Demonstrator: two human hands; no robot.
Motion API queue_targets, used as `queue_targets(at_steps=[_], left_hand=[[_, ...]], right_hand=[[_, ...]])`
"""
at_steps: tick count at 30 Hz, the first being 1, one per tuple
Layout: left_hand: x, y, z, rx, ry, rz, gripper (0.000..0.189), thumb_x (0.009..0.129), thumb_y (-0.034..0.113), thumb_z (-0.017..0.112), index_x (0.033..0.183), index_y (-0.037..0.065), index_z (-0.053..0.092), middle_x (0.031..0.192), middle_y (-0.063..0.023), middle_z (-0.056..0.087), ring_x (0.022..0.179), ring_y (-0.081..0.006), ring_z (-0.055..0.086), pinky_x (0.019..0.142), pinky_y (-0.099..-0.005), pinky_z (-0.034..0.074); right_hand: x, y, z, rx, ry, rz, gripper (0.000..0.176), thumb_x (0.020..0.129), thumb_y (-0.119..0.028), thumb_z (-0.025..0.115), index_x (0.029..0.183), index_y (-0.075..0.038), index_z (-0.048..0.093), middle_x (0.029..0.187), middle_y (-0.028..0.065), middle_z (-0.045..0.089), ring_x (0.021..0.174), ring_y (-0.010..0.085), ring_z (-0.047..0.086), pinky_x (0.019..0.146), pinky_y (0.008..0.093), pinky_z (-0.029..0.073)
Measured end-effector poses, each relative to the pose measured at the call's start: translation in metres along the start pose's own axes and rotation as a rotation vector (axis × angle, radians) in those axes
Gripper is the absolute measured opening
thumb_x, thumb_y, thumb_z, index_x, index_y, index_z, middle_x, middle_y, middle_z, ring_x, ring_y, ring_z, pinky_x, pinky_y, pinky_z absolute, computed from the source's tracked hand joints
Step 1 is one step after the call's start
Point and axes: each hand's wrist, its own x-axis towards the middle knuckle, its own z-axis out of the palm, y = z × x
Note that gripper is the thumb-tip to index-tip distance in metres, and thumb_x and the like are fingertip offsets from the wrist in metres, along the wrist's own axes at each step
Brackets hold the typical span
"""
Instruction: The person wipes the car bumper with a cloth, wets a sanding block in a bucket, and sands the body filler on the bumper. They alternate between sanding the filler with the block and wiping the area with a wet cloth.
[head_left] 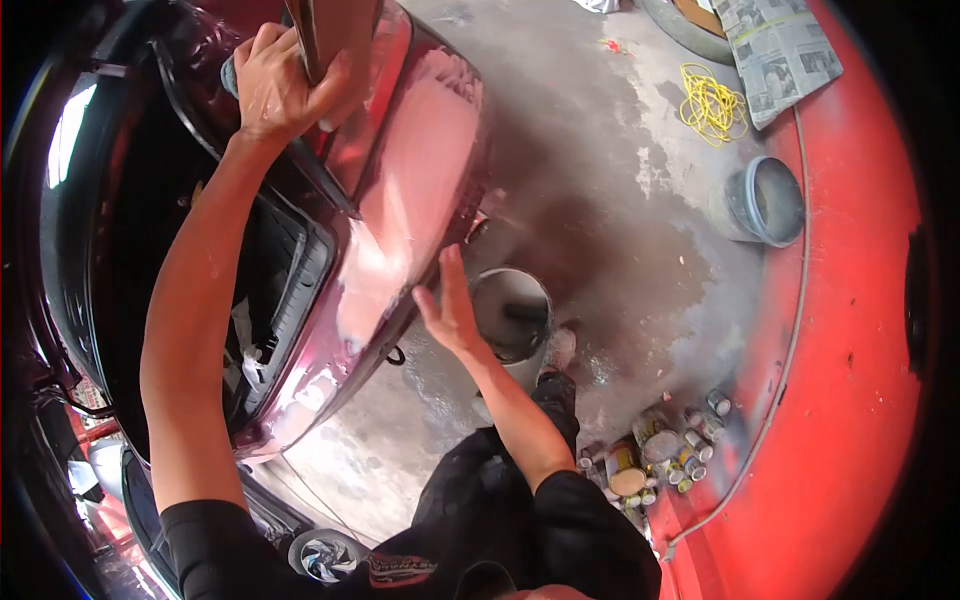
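Note:
My left hand is raised at the top left, above the car's open rear. Its fingers and thumb close around the edge of a brownish flat panel that runs out of the top of the view. A grey-blue bit shows beside the knuckles. Lower down, my right hand is open, fingers stretched out and thumb apart, right beside the car's rear corner. That corner carries a dull pinkish sanded patch on the dark red body. Below the right hand, a bucket of murky liquid stands on the floor.
Wet concrete lies around the bucket and my shoe. A second bucket, a yellow cord and newspaper are at the upper right. Several paint cans sit near a large red panel.

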Motion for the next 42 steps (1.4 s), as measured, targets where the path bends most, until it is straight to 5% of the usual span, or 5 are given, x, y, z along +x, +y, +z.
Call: queue_targets(at_steps=[9,15,30,38,42], left_hand=[[-0.206,0.237,0.066,-0.723,-0.73,-0.601,0.051,0.077,0.045,0.078,0.086,-0.003,0.064,0.086,-0.0265,0.064,0.081,-0.0473,0.064,0.072,-0.0558,0.049],[-0.344,0.366,0.136,-0.768,-1.482,-0.688,0.067,0.082,0.054,0.072,0.113,-0.006,0.07,0.113,-0.0301,0.068,0.106,-0.0471,0.066,0.096,-0.0564,0.049],[-0.555,0.488,0.427,-0.777,-1.27,-0.761,0.06,0.092,0.024,0.069,0.145,0.004,0.051,0.141,-0.0308,0.052,0.13,-0.0512,0.053,0.107,-0.0548,0.047],[-0.734,0.531,0.505,-0.712,-1.384,-0.435,0.048,0.094,0.03,0.066,0.135,0.005,0.062,0.132,-0.0258,0.063,0.123,-0.0488,0.058,0.106,-0.0536,0.048],[-0.678,0.496,0.482,-0.745,-1.428,-0.471,0.041,0.1,0.032,0.06,0.129,0.003,0.066,0.125,-0.0256,0.068,0.119,-0.0482,0.062,0.103,-0.0547,0.049]], right_hand=[[-0.001,0.02,-0.105,0.776,0.122,0.408,0.077,0.089,-0.047,0.085,0.132,-0.003,0.038,0.14,0.0194,0.048,0.133,0.0256,0.045,0.116,0.043,0.035],[-0.129,0.135,-0.064,0.252,0.125,0.865,0.078,0.08,-0.034,0.092,0.129,-0.001,0.04,0.117,0.0165,0.057,0.107,0.0235,0.058,0.094,0.0412,0.048],[-0.171,0.461,0.049,-0.237,0.395,0.809,0.078,0.094,-0.038,0.067,0.152,0.005,0.036,0.142,0.0365,0.052,0.129,0.0523,0.053,0.106,0.0552,0.047],[-0.268,0.576,0.099,-0.809,-0.456,0.73,0.053,0.1,-0.035,0.056,0.138,0.001,0.056,0.138,0.0293,0.059,0.123,0.0428,0.061,0.104,0.0534,0.049],[-0.215,0.561,0.081,-0.522,-0.252,0.92,0.051,0.097,-0.035,0.062,0.133,0.001,0.063,0.135,0.0258,0.064,0.124,0.0385,0.063,0.105,0.0507,0.048]])
